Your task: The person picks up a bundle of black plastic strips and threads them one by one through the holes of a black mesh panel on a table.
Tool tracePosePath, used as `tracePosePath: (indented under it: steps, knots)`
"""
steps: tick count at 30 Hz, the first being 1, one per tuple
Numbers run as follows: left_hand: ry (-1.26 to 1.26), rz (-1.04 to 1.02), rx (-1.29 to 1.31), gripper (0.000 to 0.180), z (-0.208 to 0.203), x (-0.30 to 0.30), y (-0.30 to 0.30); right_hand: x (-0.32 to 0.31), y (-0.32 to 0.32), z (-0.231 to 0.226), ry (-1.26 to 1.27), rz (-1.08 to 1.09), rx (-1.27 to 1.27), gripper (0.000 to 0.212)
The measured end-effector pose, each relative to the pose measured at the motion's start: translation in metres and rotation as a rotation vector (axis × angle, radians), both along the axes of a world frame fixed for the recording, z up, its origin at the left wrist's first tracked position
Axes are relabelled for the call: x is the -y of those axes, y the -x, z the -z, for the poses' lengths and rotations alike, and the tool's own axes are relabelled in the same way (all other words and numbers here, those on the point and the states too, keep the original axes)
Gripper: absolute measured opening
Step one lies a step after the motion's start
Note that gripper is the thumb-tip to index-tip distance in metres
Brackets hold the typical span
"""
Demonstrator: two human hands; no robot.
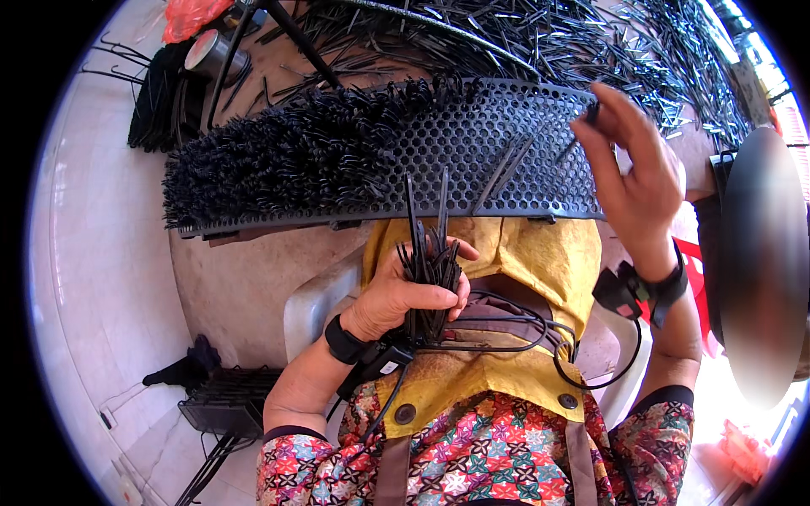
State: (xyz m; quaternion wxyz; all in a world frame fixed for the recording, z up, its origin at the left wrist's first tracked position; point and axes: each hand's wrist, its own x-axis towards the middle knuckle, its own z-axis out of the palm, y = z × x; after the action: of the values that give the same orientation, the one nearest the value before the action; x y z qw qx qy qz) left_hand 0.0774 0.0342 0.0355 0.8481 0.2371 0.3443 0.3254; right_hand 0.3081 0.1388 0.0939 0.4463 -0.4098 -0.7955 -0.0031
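Across my lap lies a long curved black perforated panel [447, 164] with rows of round holes. Its left half carries a dense mass of black looped strips [278, 160]; bare holes show on the right half. Near my waist, my left hand [396, 295] is closed around a bundle of thin black strips [434, 270], several of which stick up toward the panel. My right hand [637, 173] is raised at the panel's right end, thumb and fingers pinching a small black strip [592, 114], partly blurred. Two loose strips [504, 173] lie slanted on the bare holes.
Beyond the panel spreads a large heap of loose black strips [591, 51]. A metal can [207, 52] and a red plastic bag [190, 17] are at the far left. A black crate [228, 405] sits lower left. Another person [764, 253] is at the right. A cable [506, 346] crosses my yellow apron [540, 253].
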Motion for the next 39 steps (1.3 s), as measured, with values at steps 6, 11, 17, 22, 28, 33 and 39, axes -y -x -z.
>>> tracePosePath:
  steps: [6,11,17,22,28,33,39]
  knots:
    - [-0.015,0.006,-0.027,0.051,0.000,-0.001,0.001,-0.047,0.008,0.034,0.183,-0.054,-0.485,0.027]
    - [-0.021,0.007,-0.033,0.054,-0.001,0.000,0.000,-0.058,0.020,0.043,0.169,-0.034,-0.408,0.024]
    - [-0.030,0.019,-0.049,0.056,-0.001,-0.001,0.001,-0.064,0.025,0.039,-0.125,-0.134,-0.002,0.023]
    - [-0.045,0.021,-0.057,0.056,0.001,0.000,0.001,-0.068,0.028,0.036,-0.025,-0.163,0.282,0.015]
    - [-0.040,0.005,-0.052,0.055,0.001,0.001,0.001,-0.042,0.011,0.028,0.276,0.067,0.062,0.032]
    - [-0.058,0.019,-0.055,0.054,0.000,0.001,0.000,-0.013,0.019,0.025,0.552,0.130,0.282,0.049]
    - [-0.017,-0.041,-0.028,0.054,0.003,0.005,-0.001,-0.007,0.037,0.026,0.662,0.117,0.176,0.021]
